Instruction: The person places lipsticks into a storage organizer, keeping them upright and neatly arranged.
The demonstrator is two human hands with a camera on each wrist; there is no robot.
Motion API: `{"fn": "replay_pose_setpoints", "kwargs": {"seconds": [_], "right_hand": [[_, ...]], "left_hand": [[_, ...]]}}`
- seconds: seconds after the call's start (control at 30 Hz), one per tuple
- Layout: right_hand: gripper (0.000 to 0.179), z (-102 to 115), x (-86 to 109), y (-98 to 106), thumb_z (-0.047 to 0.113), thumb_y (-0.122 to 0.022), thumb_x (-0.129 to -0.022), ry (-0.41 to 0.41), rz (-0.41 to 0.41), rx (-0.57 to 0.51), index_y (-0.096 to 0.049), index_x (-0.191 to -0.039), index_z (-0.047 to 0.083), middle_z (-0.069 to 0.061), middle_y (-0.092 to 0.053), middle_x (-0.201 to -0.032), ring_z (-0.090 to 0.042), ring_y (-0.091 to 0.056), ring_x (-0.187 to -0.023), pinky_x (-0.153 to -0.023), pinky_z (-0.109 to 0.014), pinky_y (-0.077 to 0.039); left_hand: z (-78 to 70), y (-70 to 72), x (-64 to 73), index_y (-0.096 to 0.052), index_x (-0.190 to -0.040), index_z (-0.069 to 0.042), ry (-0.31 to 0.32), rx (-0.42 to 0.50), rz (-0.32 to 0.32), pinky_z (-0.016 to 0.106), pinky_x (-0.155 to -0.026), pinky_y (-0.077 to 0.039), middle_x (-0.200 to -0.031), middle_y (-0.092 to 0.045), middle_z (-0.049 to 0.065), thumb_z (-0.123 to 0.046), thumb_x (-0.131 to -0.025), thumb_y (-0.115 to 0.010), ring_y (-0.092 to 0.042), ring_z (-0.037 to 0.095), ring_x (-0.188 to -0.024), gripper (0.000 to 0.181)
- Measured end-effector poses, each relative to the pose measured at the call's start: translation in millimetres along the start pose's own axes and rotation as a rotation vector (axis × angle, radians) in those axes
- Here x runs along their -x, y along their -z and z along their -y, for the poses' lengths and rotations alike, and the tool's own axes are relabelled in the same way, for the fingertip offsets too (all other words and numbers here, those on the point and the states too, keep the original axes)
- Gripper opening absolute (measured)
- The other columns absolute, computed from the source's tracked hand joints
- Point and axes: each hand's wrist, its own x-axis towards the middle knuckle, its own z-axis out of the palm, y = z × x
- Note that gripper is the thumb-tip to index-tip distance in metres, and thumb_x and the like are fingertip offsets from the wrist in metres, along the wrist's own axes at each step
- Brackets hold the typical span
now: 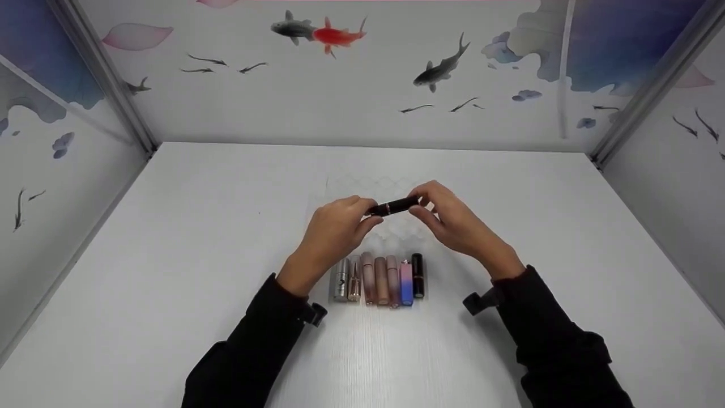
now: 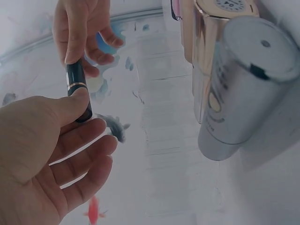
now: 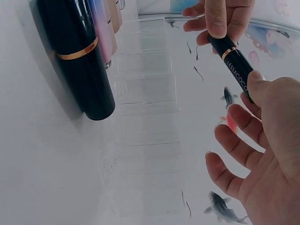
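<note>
Above the white surface (image 1: 198, 255), we are pinching a black tube (image 1: 396, 205) between our left hand (image 1: 334, 224) at one end and right hand (image 1: 455, 221) at the other, ideally keeping pressure light and even.

Held tube (image 3: 241, 68): black, smooth, glossy, looks like plastic; its ring (image 3: 229, 52) shiny, gold metallic. Black tube (image 3: 97, 91): same smooth gloss, coppery metallic band (image 3: 77, 50). Silver tube (image 2: 246, 98): metallic look, satin rather than mirror. Gold tube (image 2: 204, 47): polished, mirror-like metallic, see-through part below. Blue-pink tube (image 1: 406, 283): smooth. Tray (image 3: 147, 89): clear plastic by the look, shiny edges. Table (image 1: 170, 283): white, smooth, low sheen, fine wood-grain streaks. Sleeves (image 1: 266, 334): black cloth, matt, creased. Walls (image 1: 226, 113): smooth printed panels. Posts (image 1: 105, 73): grey metal, dull.
</note>
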Motion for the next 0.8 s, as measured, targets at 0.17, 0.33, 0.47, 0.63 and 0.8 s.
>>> {"fn": "replay_pose_setpoints", "kwargs": {"seconds": [0.17,0.33,0.47,0.63,0.8], "right_hand": [[0.020,1,-0.3,1,0.016,-0.054,-0.107,-0.097,0.025,-0.087,-0.053,-0.123,0.004,-0.007,-0.058,-0.111,-0.017,-0.053,-0.093,-0.076,-0.033,-0.044],[0.019,2,0.1,1,0.016,-0.051,-0.108,-0.169,0.031,-0.152,-0.053,-0.122,0.004,-0.008,-0.059,-0.105,-0.018,-0.050,-0.088,-0.074,-0.034,-0.040],[0.017,3,-0.5,0,0.012,-0.049,-0.108,-0.173,0.014,-0.209,-0.053,-0.121,0.002,-0.009,-0.058,-0.105,-0.022,-0.052,-0.091,-0.079,-0.035,-0.044],[0.013,3,-2.9,-4,0.007,-0.046,-0.107,-0.132,-0.009,-0.270,-0.051,-0.116,-0.002,-0.008,-0.052,-0.107,-0.023,-0.049,-0.097,-0.085,-0.034,-0.042],[0.011,4,-3.3,-7,0.006,-0.043,-0.108,-0.168,0.005,-0.294,-0.053,-0.112,0.001,-0.006,-0.049,-0.106,-0.018,-0.045,-0.098,-0.087,-0.033,-0.037]], "left_hand": [[-1.2,-3.3,0.6,-0.072,-0.104,-0.005,-0.015,0.008,0.054,0.035,-0.061,-0.052,-0.088,-0.070,0.006,-0.028,-0.101,-0.066,-0.061,0.019,-0.068,0.024],[-4.1,-6.1,0.7,-0.070,-0.100,-0.005,-0.043,0.027,0.099,0.033,-0.060,-0.051,-0.090,-0.072,0.006,-0.028,-0.103,-0.062,-0.061,0.017,-0.068,0.025],[-8.8,-6.8,0.6,-0.070,-0.102,-0.006,-0.044,0.066,0.140,0.032,-0.060,-0.049,-0.091,-0.073,0.004,-0.029,-0.104,-0.060,-0.059,0.016,-0.067,0.026],[-18.0,-7.8,-0.9,-0.070,-0.103,-0.007,0.028,0.179,0.275,0.029,-0.060,-0.044,-0.092,-0.073,0.001,-0.034,-0.106,-0.056,-0.055,0.014,-0.067,0.030],[-26.1,-11.0,-1.3,-0.069,-0.100,-0.007,0.099,0.303,0.382,0.027,-0.061,-0.041,-0.079,-0.064,-0.001,-0.035,-0.108,-0.052,-0.051,0.012,-0.066,0.033]]}}
